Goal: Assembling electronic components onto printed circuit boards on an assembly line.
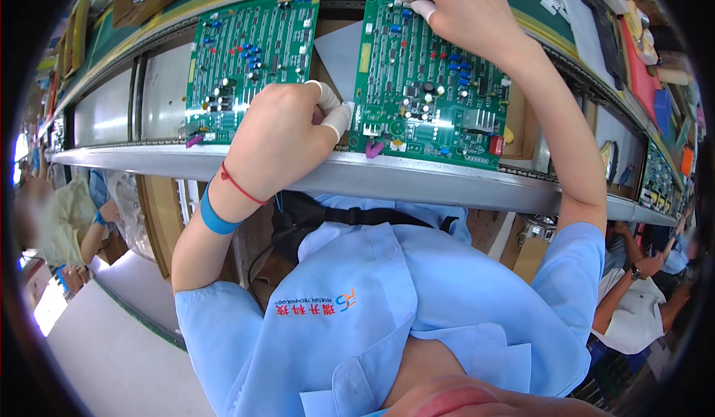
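At upper centre, the circuit boards (414, 65) are coloured green, dotted with blue, red and white components (455, 67); the shirt (484, 290) below is tinted pale blue.

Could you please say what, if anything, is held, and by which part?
It cannot be told: the left hand is curled beside the right-side green rectangular circuit board, the right hand at its upper edge; any hold is hidden.

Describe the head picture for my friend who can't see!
A person's right hand is at the top of a green circuit board, the left hand by the gap between it and a second board. Both hands wear white finger covers.
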The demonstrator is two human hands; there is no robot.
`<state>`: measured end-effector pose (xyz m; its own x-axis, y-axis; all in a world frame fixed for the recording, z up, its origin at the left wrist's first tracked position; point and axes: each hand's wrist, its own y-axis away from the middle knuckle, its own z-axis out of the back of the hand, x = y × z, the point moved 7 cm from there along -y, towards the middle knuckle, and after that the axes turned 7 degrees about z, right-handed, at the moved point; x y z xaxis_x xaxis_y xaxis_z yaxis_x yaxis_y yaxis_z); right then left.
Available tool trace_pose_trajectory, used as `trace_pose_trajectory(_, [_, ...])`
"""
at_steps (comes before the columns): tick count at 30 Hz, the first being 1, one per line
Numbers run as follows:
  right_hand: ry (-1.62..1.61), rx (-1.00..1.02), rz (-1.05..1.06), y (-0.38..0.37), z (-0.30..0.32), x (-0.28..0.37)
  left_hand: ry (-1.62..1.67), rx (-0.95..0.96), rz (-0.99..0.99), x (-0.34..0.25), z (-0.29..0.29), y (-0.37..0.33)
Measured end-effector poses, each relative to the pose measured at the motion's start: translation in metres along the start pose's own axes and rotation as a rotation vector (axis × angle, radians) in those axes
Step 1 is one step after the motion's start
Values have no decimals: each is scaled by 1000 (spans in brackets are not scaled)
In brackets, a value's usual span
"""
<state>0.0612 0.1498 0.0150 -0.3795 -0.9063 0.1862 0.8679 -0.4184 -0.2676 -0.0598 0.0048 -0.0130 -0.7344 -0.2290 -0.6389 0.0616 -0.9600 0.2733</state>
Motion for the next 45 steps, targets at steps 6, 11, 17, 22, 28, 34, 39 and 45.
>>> trace_pose_trajectory(6, [93,-17,34,3,-3,2,9,44,97,6,-10,-4])
trace_pose_trajectory(11, [28,8,-23,7,-4,-6,-75,32,62,-1,-14,-9])
trace_pose_trajectory(17, [11,-234,-252,17,39,-57,-169,45,103,-6,-13,-9])
trace_pose_trajectory(22, [406,-99,-546,57,36,-150,-269,79,8,-20,-13,-17])
trace_pose_trajectory(28, [296,-266,-268,62,8,-148,-360,-82,-228,-60,31,-55])
trace_pose_trajectory(34, [248,-422,-189,56,8,-131,-701,-437,-440,-83,-7,-190])
trace_pose_trajectory(39, [290,-363,-242,55,18,-137,-564,-560,-258,-117,-12,-213])
trace_pose_trajectory(45, [378,-351,-248,63,21,-143,-360,-549,-237,-122,-19,-215])
